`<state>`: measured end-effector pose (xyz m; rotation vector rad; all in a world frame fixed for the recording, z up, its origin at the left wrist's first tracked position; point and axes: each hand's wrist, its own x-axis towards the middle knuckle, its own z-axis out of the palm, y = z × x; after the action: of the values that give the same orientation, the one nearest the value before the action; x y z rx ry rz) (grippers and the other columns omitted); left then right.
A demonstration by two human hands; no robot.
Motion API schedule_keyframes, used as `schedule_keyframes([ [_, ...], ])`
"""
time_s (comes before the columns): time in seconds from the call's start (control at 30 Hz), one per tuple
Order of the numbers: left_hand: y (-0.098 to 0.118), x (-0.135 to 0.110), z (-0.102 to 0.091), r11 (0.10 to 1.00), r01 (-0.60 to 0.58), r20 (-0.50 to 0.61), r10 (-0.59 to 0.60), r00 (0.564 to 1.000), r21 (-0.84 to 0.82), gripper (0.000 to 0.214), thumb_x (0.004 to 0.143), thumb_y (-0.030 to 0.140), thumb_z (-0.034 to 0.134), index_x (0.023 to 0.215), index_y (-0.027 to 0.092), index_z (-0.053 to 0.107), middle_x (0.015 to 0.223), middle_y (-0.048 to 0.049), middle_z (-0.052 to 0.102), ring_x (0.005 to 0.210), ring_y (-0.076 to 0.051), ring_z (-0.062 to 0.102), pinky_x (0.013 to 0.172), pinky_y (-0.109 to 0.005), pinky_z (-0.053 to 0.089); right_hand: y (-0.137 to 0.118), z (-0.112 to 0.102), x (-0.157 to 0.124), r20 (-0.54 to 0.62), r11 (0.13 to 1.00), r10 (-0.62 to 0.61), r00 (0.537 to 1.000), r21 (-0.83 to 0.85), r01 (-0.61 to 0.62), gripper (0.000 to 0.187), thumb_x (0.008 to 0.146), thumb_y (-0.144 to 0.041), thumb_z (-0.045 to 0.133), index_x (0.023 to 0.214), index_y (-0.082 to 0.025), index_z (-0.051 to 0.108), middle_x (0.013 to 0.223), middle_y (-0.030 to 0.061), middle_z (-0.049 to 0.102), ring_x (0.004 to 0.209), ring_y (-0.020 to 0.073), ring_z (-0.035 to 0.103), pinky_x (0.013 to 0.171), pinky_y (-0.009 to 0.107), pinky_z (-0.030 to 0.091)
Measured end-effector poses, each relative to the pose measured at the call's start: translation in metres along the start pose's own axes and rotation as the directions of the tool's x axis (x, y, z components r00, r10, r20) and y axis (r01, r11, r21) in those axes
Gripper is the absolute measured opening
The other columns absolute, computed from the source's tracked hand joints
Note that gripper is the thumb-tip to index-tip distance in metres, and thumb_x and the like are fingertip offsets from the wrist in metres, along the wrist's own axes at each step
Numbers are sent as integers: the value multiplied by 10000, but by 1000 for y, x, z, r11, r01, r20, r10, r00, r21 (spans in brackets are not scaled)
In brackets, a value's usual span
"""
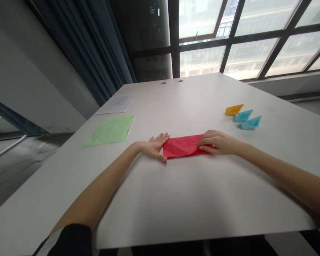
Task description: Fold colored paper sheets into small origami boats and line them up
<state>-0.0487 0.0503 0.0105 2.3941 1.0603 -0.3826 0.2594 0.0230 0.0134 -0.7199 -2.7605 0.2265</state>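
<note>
A sheet of red paper [182, 146], creased and folded over into a long strip, lies on the white table [160, 199] in front of me. At its left end my left hand [156, 146] rests flat, fingers spread, with fingertips and thumb touching the edge. My right hand [216, 142] is at the other end, its fingers bent together over the paper and the thumb at the lifted near edge. The upper layer bulges a little near the right fingers. The part of the paper under my right hand is hidden.
To the left lies a creased light green sheet [110, 130], with a printed white page [116, 104] behind it. Right of my right hand stand a folded yellow paper piece [233, 110] and two folded blue ones [250, 123]. Windows and a dark blue curtain [82, 42] lie beyond the table.
</note>
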Motion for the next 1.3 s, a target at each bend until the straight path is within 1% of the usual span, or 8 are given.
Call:
schedule_keyframes([
  [0.27, -12, -5, -4, 995, -42, 2, 42, 999, -86, 1050, 687, 675, 487, 1429, 149, -38, 1485, -185, -37, 1364, -313, -32, 1076, -485, 112, -3, 1, 1, -180, 939, 261, 948, 273, -207, 294, 858, -388, 439, 867, -197, 661, 828, 51, 692, 759, 176, 616, 733, 312, 470],
  [0.5, -8, -12, -8, 972, -112, -114, 90, 989, -208, 830, 762, 630, 440, 1419, 208, 158, 1451, -102, 279, 1328, -249, 254, 1060, -364, 267, 12, 10, 6, -170, 472, 735, 656, 824, -315, 358, 725, -539, 567, 785, -190, 622, 722, 20, 665, 634, 160, 605, 534, 261, 483],
  [0.7, -6, -11, -7, 941, -173, -173, 126, 977, -291, 700, 775, 536, 507, 1368, 227, 300, 1380, -77, 388, 1279, -222, 340, 1010, -320, 342, 27, 21, 5, -92, 310, 840, 535, 890, -335, 346, 674, -528, 617, 766, -194, 598, 667, 5, 648, 564, 138, 584, 470, 238, 464],
  [0.83, -9, -3, -4, 855, -273, -320, 135, 938, -442, 434, 777, 443, 546, 1140, 205, 539, 1327, -72, 442, 1173, -186, 460, 959, -280, 388, 33, 23, 2, -36, 284, 825, 564, 889, -358, 345, 672, -516, 631, 780, -190, 600, 699, 10, 670, 603, 146, 609, 540, 260, 493],
  [0.93, -12, 5, -2, 802, -318, -432, 84, 898, -506, 261, 728, 397, 614, 845, 164, 604, 1193, -68, 547, 1074, -178, 522, 946, -287, 388, 40, 22, -2, -53, 389, 768, 638, 831, -398, 373, 652, -481, 671, 872, -189, 600, 744, 17, 686, 659, 165, 629, 597, 288, 510],
  [1.07, -15, 10, 2, 726, -235, -445, -107, 889, -646, 286, 716, 404, 625, 838, 149, 580, 890, -41, 630, 823, -157, 589, 737, -277, 460, 49, 20, -9, -18, 486, 674, 739, 763, -425, 425, 628, -431, 710, 951, -188, 578, 775, 25, 693, 691, 175, 636, 616, 302, 511],
  [1.2, -20, 13, 6, 609, -269, -490, -229, 841, -746, 306, 707, 382, 641, 865, 137, 546, 743, -4, 588, 637, -104, 550, 569, -219, 412, 55, 21, -13, -19, 525, 693, 721, 698, -487, 355, 642, -434, 695, 866, -178, 592, 708, 20, 679, 632, 159, 620, 564, 276, 483],
  [1.3, -23, 14, 7, 637, -268, -500, -216, 839, -723, 325, 672, 339, 681, 894, 137, 558, 712, 14, 557, 603, -84, 519, 523, -196, 368, 57, 23, -15, -5, 495, 720, 694, 704, -509, 334, 646, -440, 688, 828, -178, 587, 707, 21, 683, 631, 160, 622, 566, 274, 480],
])
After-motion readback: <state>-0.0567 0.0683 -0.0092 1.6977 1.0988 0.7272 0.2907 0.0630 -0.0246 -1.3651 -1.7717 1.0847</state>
